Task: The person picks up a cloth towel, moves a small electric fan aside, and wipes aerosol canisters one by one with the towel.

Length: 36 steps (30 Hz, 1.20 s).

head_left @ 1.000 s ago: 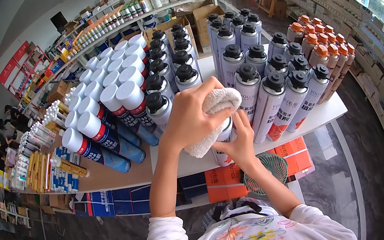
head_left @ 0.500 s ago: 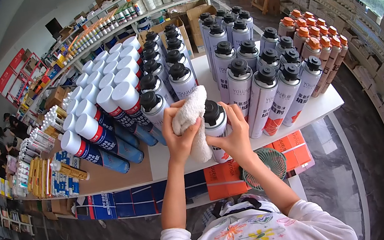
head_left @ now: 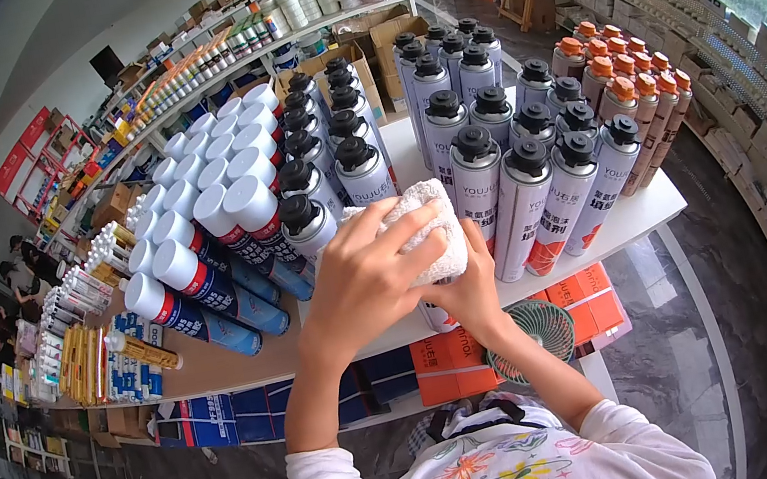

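The space around the hands is being crowded by stock. Much of the left of the table point(head_left: 639, 219) is being filled by white-capped cans point(head_left: 250, 203) in slanting rows, and farther left room is being taken up by gold tubes point(head_left: 88, 355). Beyond the left hand point(head_left: 370, 270), the way is being blocked by tall black-capped cans point(head_left: 361, 180); more of these are being seen just beside the right hand point(head_left: 466, 289), with orange-capped cans point(head_left: 621, 94) farther right. Below the tabletop, a green basket point(head_left: 534, 340) is being partly overlapped by the right forearm.

A white cloth point(head_left: 427, 227), thick, bunched and nubbly like terry, is being clutched by the left hand over the upper part of a can point(head_left: 438, 318) at the table's front edge. This smooth cylinder, with reddish print low down, is being grasped by the right hand, thumb in front. Its top is being hidden by cloth and fingers, so whether the cap is being touched cannot be told.
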Each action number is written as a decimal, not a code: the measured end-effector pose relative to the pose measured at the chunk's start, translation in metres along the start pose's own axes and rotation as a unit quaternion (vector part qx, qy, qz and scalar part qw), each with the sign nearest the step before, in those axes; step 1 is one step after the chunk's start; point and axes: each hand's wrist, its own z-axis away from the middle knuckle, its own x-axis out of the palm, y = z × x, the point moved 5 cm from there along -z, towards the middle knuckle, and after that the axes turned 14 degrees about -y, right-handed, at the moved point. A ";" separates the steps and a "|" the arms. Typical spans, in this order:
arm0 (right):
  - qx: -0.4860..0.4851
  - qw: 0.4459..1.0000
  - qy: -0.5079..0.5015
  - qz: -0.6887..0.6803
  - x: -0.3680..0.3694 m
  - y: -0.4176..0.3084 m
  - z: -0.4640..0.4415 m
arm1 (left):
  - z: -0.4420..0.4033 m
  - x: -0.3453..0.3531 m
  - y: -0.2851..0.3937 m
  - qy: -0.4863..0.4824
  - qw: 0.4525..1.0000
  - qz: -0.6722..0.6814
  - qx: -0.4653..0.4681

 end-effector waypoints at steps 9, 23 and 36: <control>0.014 0.999 0.002 -0.046 0.001 0.008 -0.004 | -0.054 0.010 -0.027 -0.142 0.982 0.100 -0.073; -0.001 0.999 0.029 -0.018 0.000 -0.002 -0.004 | 0.007 0.064 -0.073 0.120 0.787 0.585 -0.154; 0.018 1.000 0.017 -0.014 -0.002 -0.004 -0.002 | 0.050 0.068 -0.034 0.302 0.890 0.301 -0.163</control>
